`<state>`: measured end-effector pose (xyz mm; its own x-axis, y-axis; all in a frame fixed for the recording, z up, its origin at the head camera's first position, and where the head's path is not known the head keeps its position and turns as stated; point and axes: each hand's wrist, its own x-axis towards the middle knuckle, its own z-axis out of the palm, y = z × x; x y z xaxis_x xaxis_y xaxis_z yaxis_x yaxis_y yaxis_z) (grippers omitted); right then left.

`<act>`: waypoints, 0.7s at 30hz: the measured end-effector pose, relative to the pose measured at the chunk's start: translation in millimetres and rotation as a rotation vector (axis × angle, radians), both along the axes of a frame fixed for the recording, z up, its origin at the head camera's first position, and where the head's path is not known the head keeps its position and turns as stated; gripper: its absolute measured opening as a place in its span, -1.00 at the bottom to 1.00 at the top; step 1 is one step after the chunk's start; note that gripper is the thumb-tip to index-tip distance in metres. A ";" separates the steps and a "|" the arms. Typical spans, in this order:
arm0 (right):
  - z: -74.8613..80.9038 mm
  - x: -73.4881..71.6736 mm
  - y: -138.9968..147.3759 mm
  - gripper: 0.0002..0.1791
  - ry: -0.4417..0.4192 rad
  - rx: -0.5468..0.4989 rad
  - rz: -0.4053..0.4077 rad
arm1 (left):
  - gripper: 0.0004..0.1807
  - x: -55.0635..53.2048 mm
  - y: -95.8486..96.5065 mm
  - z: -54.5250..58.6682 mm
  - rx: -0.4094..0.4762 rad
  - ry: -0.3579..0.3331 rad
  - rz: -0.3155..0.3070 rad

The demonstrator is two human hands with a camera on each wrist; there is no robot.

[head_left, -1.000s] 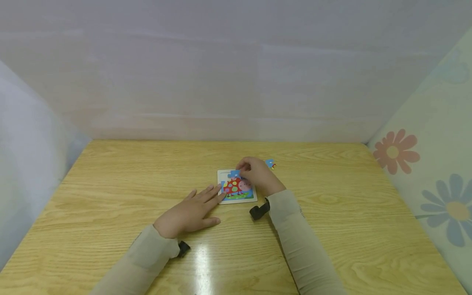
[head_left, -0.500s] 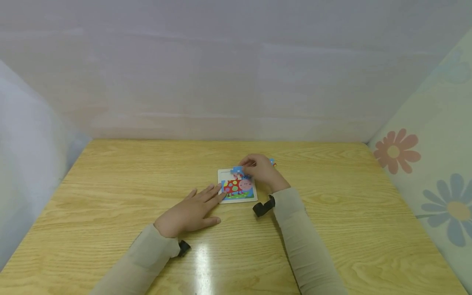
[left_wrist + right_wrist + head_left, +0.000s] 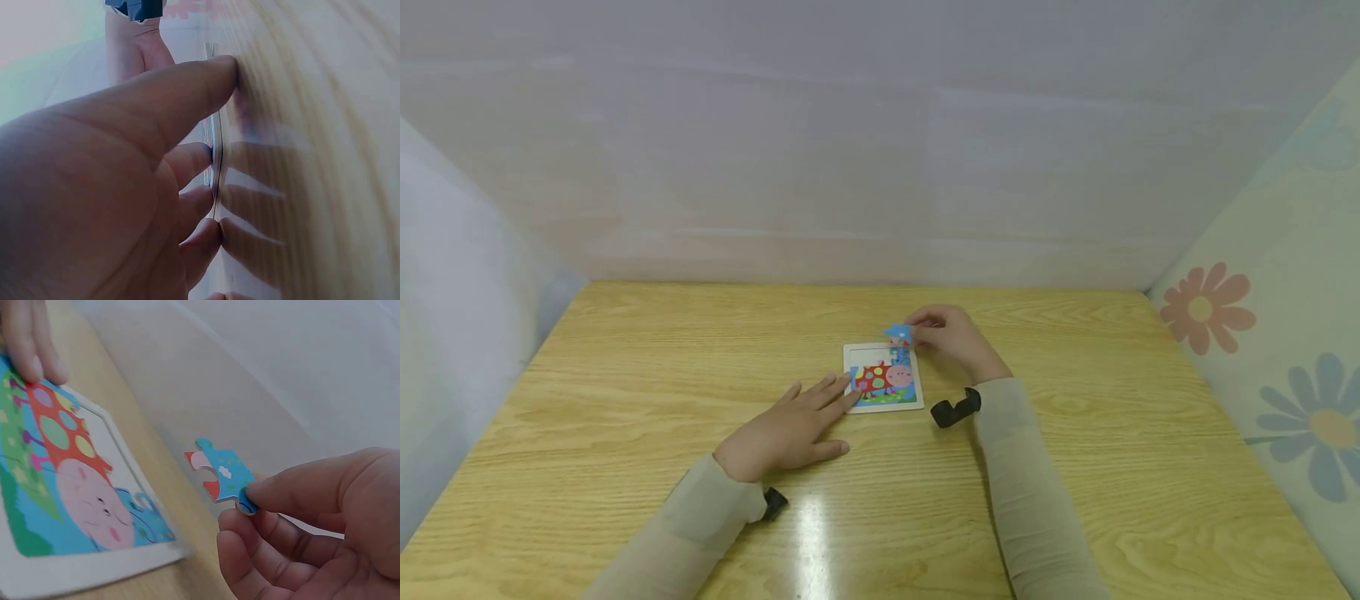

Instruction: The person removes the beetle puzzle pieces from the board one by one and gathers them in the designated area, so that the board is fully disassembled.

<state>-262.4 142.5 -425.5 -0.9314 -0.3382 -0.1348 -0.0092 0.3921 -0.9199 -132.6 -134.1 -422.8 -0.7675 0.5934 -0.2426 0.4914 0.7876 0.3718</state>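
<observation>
A small jigsaw puzzle in a white-rimmed tray (image 3: 883, 409) lies on the wooden table. Its joined pieces show a red spotted body (image 3: 59, 428) and a pink face (image 3: 94, 503); bare white tray shows along its far side. My left hand (image 3: 786, 433) lies flat, with fingertips on the tray's left edge. Beyond the tray's far right corner, my right hand (image 3: 951, 337) pinches a blue puzzle piece (image 3: 228, 475) with red and pink patches between thumb and fingers. In the right wrist view this piece is held up, apart from the tray.
The wooden table (image 3: 1112, 433) runs back to a pale wall covering (image 3: 880, 167). On the right stands a panel with printed flowers (image 3: 1330, 425). Each wrist wears a black strap-on camera, such as the right one (image 3: 955, 410).
My right hand has lifted the blue puzzle piece off the puzzle and carried it back and to the right. A loose piece on the table is now hidden behind that hand. My left hand stays still.
</observation>
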 end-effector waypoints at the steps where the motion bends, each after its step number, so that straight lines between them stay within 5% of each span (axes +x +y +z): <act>1: 0.3 -0.5 3.1 -0.78 0.002 -0.009 -0.010 | -0.18 -0.1 0.0 -0.1 0.001 0.000 -0.001; 21: -1.7 -5.6 40.4 -0.73 0.038 -0.107 -0.182 | -0.19 2.5 -1.0 -1.5 0.003 0.017 0.000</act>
